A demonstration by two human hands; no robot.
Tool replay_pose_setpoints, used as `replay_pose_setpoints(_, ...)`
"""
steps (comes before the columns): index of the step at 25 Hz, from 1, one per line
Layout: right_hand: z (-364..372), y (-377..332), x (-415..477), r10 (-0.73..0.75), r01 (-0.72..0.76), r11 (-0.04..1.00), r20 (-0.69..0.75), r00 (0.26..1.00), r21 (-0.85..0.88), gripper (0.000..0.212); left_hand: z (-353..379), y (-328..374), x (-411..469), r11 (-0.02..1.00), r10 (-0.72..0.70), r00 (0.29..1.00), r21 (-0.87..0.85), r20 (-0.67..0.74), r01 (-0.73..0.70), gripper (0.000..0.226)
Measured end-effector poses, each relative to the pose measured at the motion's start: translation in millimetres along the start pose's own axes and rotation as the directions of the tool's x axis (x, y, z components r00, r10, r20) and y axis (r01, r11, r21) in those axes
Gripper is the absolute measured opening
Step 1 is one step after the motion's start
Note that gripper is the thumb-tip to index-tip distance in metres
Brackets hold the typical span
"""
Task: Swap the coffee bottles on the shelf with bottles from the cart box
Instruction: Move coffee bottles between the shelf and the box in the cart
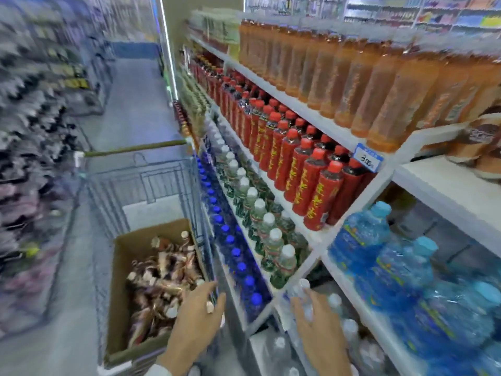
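Observation:
A cardboard box (119,280) stands in the wire cart (141,183) and holds several brown-and-white coffee bottles (162,278) lying in a heap. More brown coffee bottles (482,142) stand on the white shelf (444,191) at the far right. My left hand (195,318) reaches with straight fingers over the cart's right rim, at the box's near right corner. My right hand (317,324) is spread low over the caps of clear bottles (301,287) on a lower shelf. Neither hand plainly grips anything. The picture is blurred by motion.
The shelf unit on the right carries orange drink bottles (352,74), red-capped bottles (306,169), green-labelled bottles (260,221), blue-capped bottles (235,253) and large blue water jugs (393,267). The aisle floor (135,104) runs ahead past the cart. Another shelf unit (32,131) lines the left.

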State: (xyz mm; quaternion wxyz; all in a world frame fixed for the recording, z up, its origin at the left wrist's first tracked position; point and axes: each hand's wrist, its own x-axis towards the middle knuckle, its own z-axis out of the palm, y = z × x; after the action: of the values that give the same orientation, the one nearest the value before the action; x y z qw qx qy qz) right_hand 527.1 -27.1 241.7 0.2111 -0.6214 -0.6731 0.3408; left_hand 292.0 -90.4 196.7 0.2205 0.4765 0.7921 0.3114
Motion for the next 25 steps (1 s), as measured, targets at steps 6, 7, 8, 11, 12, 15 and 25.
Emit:
replay_pose_setpoints(6,109.3,-20.3,24.4,0.071,-0.073,0.997,0.2,0.977,0.004,0.038,-31.7,-93.7,23.6,0.962,-0.262,0.965,-0.078,0.0,0.262,0.047)
replay_pose_setpoints(7,125.3,-24.1,30.6,0.089,-0.091,0.996,0.187,0.978,0.002,0.041,-34.3,-109.2,30.6,0.946,-0.312,0.95,-0.092,0.002,0.311,0.047)
replay_pose_setpoints(8,140.9,-27.5,36.7,0.138,-0.138,0.99,0.162,0.977,-0.015,0.041,-35.7,-124.5,37.6,0.933,-0.347,0.938,-0.104,0.003,0.345,0.046)
replay_pose_setpoints(11,178.7,-44.7,51.6,0.157,-0.148,0.987,0.15,0.976,-0.068,0.037,-35.5,-169.9,60.7,0.864,-0.469,0.882,-0.18,0.046,0.469,0.04)
replay_pose_setpoints(12,185.2,-55.2,56.8,0.143,-0.132,0.988,0.162,0.976,-0.077,0.046,-35.4,-180.6,70.1,0.828,-0.514,0.854,-0.217,0.075,0.517,0.036)
replay_pose_setpoints(15,197.7,-88.6,67.5,0.176,-0.139,0.979,0.281,0.943,-0.148,0.042,-27.0,-207.4,101.9,0.694,-0.632,0.761,-0.331,0.147,0.64,0.036)
replay_pose_setpoints(25,257.0,-105.4,110.1,0.113,-0.016,0.976,0.439,0.891,-0.218,0.026,-2.4,-292.4,245.0,0.368,-0.874,0.48,-0.554,0.067,0.747,0.04)
